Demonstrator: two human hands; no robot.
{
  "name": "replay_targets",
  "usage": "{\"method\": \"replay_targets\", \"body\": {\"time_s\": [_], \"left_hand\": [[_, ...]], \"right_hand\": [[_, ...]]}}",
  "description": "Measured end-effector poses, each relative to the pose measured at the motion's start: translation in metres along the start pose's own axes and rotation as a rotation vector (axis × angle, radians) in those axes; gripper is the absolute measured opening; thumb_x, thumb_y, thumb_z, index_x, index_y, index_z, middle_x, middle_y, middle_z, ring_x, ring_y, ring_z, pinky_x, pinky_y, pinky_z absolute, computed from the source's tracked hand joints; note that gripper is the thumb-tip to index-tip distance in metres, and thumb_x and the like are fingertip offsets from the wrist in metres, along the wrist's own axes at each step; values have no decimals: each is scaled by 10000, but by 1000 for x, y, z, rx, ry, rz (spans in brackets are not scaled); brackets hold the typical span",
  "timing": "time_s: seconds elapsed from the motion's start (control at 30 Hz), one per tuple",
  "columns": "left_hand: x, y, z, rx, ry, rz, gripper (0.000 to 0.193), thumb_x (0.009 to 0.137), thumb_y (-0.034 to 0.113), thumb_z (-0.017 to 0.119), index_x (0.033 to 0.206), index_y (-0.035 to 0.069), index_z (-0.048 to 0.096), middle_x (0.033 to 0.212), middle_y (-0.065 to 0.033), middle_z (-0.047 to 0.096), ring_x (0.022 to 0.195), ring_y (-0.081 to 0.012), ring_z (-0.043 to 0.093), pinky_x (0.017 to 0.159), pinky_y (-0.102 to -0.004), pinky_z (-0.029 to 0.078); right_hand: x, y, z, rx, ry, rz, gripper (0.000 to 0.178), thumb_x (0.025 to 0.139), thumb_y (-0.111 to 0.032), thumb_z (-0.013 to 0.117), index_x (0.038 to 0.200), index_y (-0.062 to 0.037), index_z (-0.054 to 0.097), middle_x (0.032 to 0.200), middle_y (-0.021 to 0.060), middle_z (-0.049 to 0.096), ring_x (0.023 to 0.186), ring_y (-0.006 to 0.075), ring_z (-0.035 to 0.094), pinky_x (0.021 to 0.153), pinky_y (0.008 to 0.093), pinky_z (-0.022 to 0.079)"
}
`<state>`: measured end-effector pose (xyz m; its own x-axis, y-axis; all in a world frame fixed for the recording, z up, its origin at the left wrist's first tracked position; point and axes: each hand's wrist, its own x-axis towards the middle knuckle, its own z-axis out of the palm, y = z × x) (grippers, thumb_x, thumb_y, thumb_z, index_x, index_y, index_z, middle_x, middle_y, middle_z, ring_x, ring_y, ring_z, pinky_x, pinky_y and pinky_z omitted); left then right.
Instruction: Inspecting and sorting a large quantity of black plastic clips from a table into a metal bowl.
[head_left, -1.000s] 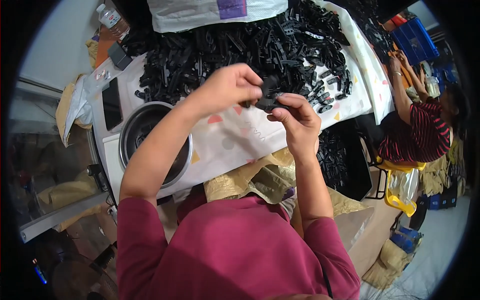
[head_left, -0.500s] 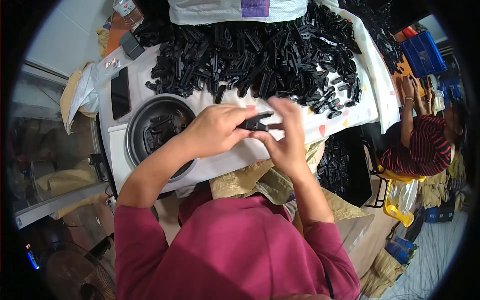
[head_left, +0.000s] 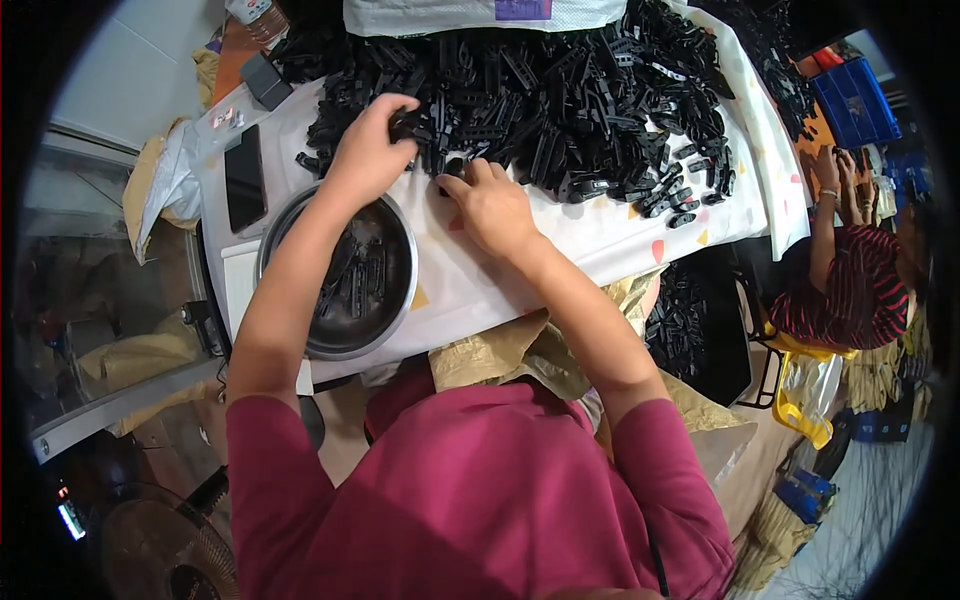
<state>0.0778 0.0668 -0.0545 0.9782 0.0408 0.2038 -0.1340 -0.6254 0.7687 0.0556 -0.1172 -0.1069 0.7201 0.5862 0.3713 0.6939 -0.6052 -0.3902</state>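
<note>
The left forearm (head_left: 297,270) hides part of the metal bowl (head_left: 408,290); the far edge crops a white sack (head_left: 440,16); whether the left hand (head_left: 371,152) grips anything is unclear.

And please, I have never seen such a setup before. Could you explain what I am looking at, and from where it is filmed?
There is no machine here, only a person's two bare hands. The camera is worn on the head and looks down; its wide lens bends straight edges.

A patterned cloth covers the table. On it lies a big pile of black parts, and a round bowl holds more of them.

The left hand curls over the pile's near edge; the right hand has its fingertips beside it. Whether either one grips a part, I cannot tell.
</note>
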Motion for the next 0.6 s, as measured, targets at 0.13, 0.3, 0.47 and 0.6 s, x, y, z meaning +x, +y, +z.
{"method": "replay_targets", "body": {"time_s": [0.13,0.3,0.47,0.6], "left_hand": [[28,14,37,532,-222,220,243,706,198,677,921,88,644,891,-48,614,805,-247,597,703,-334,483],[31,-1,50,631,-202,396,211,722,255,662,895,134,667,859,-27,632,820,-236,595,716,-343,485],[18,23,32,-111,-295,-85,261,765,262,638,903,41,642,781,-75,650,714,-163,616,645,-284,486],[-3,54,10,-689,-552,-195,215,810,195,625,900,8,570,749,-30,596,605,-88,539,532,-233,442]], "right_hand": [[-1,-8,9,-209,-140,176,271,663,-197,665,885,-71,577,813,128,543,787,313,577,648,380,491],[-19,10,-3,-36,-52,407,263,714,-129,632,930,-24,525,788,193,591,643,355,594,583,406,486],[-38,6,-53,621,125,516,143,858,-6,518,997,27,519,804,70,587,729,112,599,527,221,488],[-29,-12,-96,669,216,339,211,816,74,534,1021,24,546,853,81,592,755,123,597,555,225,502]]}}
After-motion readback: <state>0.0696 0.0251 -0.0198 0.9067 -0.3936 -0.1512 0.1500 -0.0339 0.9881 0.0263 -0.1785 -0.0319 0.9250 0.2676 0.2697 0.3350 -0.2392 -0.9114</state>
